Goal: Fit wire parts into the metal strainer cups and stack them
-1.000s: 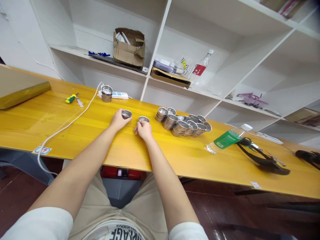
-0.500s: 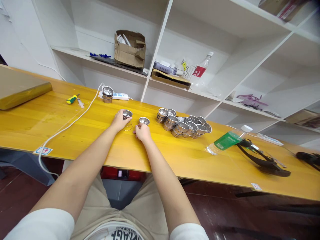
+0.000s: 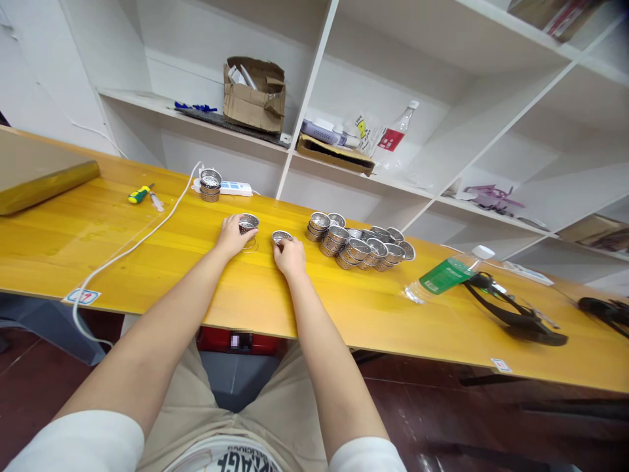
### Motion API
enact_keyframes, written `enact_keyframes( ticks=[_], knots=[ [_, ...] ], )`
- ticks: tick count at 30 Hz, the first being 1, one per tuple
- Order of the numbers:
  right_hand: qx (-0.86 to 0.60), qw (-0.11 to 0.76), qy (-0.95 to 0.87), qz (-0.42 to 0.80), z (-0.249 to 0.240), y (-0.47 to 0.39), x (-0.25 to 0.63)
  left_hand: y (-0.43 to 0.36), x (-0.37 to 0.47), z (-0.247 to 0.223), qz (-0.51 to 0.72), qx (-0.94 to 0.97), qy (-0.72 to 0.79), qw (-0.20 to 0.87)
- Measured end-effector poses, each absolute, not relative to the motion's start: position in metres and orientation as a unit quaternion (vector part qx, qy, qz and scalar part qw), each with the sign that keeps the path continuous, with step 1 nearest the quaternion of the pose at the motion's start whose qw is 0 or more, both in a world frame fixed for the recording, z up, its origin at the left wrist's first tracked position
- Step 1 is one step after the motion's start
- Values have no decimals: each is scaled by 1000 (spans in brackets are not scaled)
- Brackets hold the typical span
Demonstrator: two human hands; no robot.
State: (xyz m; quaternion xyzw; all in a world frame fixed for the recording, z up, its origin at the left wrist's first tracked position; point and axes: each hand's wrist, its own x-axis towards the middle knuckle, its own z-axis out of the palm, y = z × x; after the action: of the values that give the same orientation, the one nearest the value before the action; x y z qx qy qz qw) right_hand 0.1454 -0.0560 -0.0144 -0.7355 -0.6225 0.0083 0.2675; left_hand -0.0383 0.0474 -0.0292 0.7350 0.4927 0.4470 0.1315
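My left hand [image 3: 232,236] is closed on a perforated metal cup [image 3: 249,223] that stands on the yellow table. Below that cup a thin wire loop [image 3: 251,246] shows. To the right, my right hand [image 3: 291,255] has its fingers on a second metal cup [image 3: 281,236], gripping its near right side. Several more metal cups [image 3: 358,248], some stacked, stand grouped to the right of my hands. Another stack of cups [image 3: 210,185] is at the back left.
A power strip [image 3: 236,188] and white cable [image 3: 142,241] lie left, near a green-yellow screwdriver [image 3: 140,194] and a small syringe-like item [image 3: 156,201]. On the right are a green-labelled bottle [image 3: 447,275] and a black strapped device [image 3: 515,318]. White shelves [image 3: 196,117] stand behind the table [image 3: 162,282].
My right hand has shifted slightly right, and its fingers now lie on the near right side of the second cup. My left hand stays at its cup.
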Motion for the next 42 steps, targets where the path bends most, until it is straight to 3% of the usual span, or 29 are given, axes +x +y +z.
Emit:
enact_keyframes(
  ticks=[27,32,38,42],
  knots=[
    [-733,280,-619,5,-15,-53,146,35,-39,-21,469,736,479,87],
    [-695,361,-622,-1,-19,-47,147,17,-35,-2,510,780,362,7],
    [-603,504,-618,14,-13,-47,140,7,-23,-3,457,853,249,29],
    [-554,549,-624,51,-10,-51,130,10,-16,-14,447,865,226,40]
  ],
)
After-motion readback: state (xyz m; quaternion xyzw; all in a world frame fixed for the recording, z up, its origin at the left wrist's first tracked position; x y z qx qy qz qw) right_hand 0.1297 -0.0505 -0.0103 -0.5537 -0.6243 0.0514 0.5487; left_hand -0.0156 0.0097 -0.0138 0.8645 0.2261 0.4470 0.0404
